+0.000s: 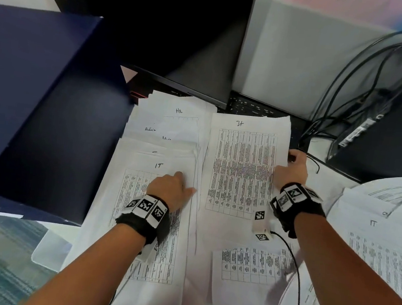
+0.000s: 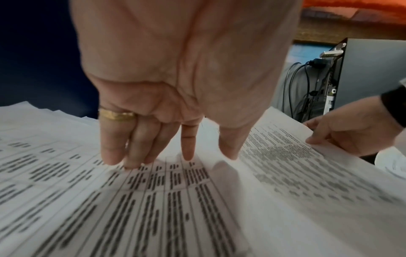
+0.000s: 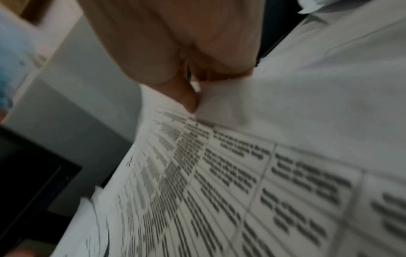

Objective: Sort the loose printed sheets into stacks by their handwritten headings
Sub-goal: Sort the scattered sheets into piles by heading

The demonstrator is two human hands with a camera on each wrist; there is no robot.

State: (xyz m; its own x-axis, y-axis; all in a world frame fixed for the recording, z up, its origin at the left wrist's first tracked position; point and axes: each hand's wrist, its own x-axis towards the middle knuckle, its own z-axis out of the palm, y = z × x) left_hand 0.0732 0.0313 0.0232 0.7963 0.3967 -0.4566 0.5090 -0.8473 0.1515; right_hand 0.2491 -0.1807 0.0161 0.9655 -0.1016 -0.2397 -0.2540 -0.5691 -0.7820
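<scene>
The left hand (image 1: 170, 189) is laid flat, palm down, its fingers (image 2: 188, 144) held straight. The right hand (image 1: 292, 170) is curled, with thumb pinched against fingers. Both forearms are extended forward.

Your sheet headed "IT" (image 1: 152, 222) lies flat at the near left, a printed table under its handwritten heading; beside it on the right your second table sheet (image 1: 242, 168) bears a scrawled heading that looks like "IT", its right edge lifted; behind the left one fanned sheets (image 1: 172, 125) show "HR" and "Admin"; far right a stack headed "IT" (image 1: 382, 242) curves over loose sheets (image 1: 254, 267).
</scene>
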